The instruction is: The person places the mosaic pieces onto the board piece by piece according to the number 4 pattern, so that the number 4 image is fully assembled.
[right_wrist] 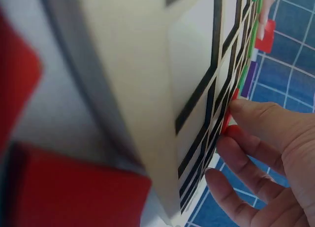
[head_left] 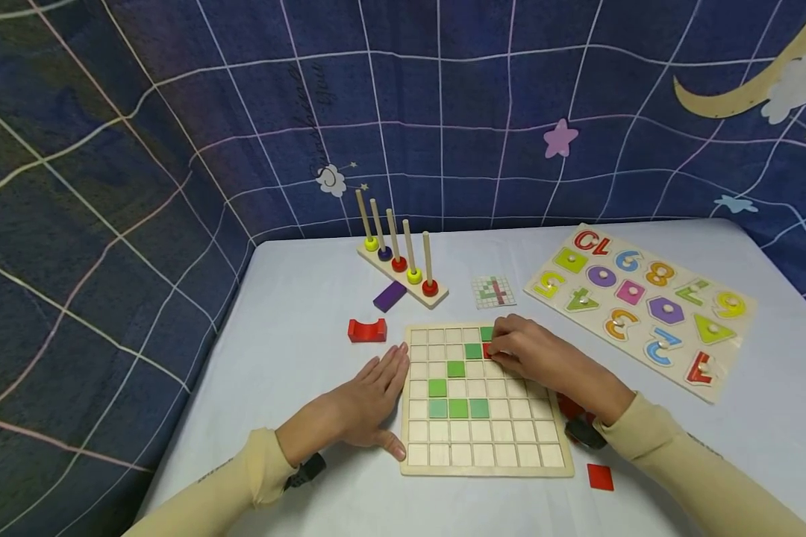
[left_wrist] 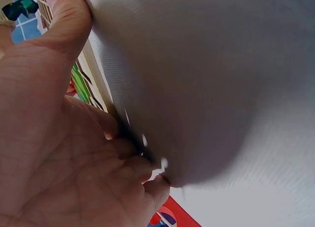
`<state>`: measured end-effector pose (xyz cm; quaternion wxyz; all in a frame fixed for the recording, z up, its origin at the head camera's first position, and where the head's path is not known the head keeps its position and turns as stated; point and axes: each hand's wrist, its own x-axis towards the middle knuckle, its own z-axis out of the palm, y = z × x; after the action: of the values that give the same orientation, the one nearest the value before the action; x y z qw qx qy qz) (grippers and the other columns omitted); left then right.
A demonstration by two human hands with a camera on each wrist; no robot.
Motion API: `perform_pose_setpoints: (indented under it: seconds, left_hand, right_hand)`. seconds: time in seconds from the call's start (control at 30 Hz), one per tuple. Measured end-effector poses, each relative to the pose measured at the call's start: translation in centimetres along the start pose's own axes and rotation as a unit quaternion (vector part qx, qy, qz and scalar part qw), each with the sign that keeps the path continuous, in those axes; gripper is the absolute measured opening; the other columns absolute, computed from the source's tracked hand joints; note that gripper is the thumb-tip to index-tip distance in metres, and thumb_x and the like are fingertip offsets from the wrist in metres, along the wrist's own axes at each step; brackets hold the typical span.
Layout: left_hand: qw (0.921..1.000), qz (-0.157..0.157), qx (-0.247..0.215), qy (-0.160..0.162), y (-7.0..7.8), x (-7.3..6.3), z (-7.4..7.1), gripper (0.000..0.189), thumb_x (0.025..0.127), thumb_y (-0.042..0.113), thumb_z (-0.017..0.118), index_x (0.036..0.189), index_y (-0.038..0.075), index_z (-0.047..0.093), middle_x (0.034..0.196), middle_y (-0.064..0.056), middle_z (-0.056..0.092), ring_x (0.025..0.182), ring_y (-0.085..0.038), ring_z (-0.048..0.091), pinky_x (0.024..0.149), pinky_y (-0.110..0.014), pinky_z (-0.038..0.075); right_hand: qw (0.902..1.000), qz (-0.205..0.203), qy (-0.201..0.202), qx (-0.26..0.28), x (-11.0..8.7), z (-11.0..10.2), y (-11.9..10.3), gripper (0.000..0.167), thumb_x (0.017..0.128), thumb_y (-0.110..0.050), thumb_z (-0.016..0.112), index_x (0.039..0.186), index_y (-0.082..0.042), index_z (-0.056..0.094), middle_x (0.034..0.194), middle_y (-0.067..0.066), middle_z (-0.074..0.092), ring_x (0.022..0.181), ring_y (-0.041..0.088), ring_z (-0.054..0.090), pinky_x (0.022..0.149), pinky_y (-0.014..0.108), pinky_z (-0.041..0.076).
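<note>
Seven green square tiles sit in a pale wooden grid board — four stepping diagonally down to the left from the top row, three side by side in the row just under. Board lies flat on the white-covered tabletop, its recesses square.

Beyond it, a wooden stand with five upright pegs; one ring per peg: yellow, dark blue, red, yellow, red. To the right, a pale wooden puzzle board with coloured numerals and shapes in its face.

Small red square tile: second row, right of a green tile and directly below the topmost green. Fingers partly cover it; cannot tell whether it is fully seated.

Right hand pinches that red tile with thumb and fingertip, the other fingers bent — forearm reaching in from lower right over the board's edge. Left hand spread along the left edge of the board, fingers straight and together, thumb apart near the lower corner.

Also noted: loose red tile off the lower right corner, more red partly hidden under the right wrist; gridded pattern card; purple block; red arched block.
</note>
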<state>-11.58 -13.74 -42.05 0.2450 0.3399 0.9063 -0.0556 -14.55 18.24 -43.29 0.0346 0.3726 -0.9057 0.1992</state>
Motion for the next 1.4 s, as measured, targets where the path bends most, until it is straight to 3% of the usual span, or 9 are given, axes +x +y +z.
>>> perform_pose_setpoints:
  seconds: [0.3,0.47,0.8,1.1,1.4]
  left_hand:
    - [1.0,-0.002,0.001,-0.007,0.3,0.1,0.0,0.144,0.074,0.08,0.078,0.172,0.003,0.005,0.183,-0.012,-0.002,0.171,-0.029,0.0,0.14,-0.043,0.015]
    - [1.0,0.001,0.0,-0.007,0.5,0.3,0.0,0.145,0.074,0.08,0.078,0.172,0.003,0.004,0.183,-0.012,-0.003,0.171,-0.029,0.0,0.14,-0.043,0.014]
    - [0.9999,0.009,0.007,-0.006,0.6,0.8,-0.1,0.145,0.074,0.08,0.077,0.172,0.002,0.005,0.183,-0.013,-0.003,0.171,-0.029,0.001,0.14,-0.043,0.014]
    - [0.9998,0.016,0.004,-0.009,0.9,0.8,-0.4,0.144,0.075,0.079,0.078,0.172,0.001,0.005,0.183,-0.014,-0.003,0.171,-0.03,0.001,0.14,-0.044,0.014]
    - [0.9999,0.006,-0.015,0.004,0.3,0.0,-0.3,0.144,0.075,0.076,0.08,0.171,-0.002,0.007,0.182,-0.017,-0.001,0.171,-0.033,0.002,0.14,-0.046,0.015]
  right_hand:
    - [0.9996,0.019,-0.018,-0.009,-0.1,-0.2,-0.7,0.009,0.091,0.001,0.081,0.097,-0.006,0.083,0.092,0.003,0.067,0.08,0.01,0.055,0.071,0.024,0.056]
    - [0.9993,0.027,-0.027,-0.003,-0.6,-0.6,-0.7,0.004,0.094,-0.008,0.082,0.097,-0.007,0.083,0.094,0.003,0.07,0.081,0.01,0.057,0.073,0.027,0.058]
    - [0.9978,0.064,0.005,-0.014,-4.0,-2.9,0.2,0.007,0.092,-0.007,0.083,0.099,-0.008,0.083,0.101,0.004,0.073,0.092,0.016,0.064,0.081,0.037,0.064]
    - [0.9905,0.136,-0.015,-0.013,-7.3,-4.0,1.6,0.013,0.086,-0.005,0.087,0.098,-0.009,0.083,0.101,0.004,0.073,0.093,0.018,0.065,0.082,0.04,0.066]
    - [0.9897,0.141,-0.025,0.004,-6.3,-4.0,2.5,0.012,0.085,-0.002,0.086,0.095,-0.006,0.081,0.094,0.005,0.07,0.08,0.012,0.058,0.07,0.031,0.059]
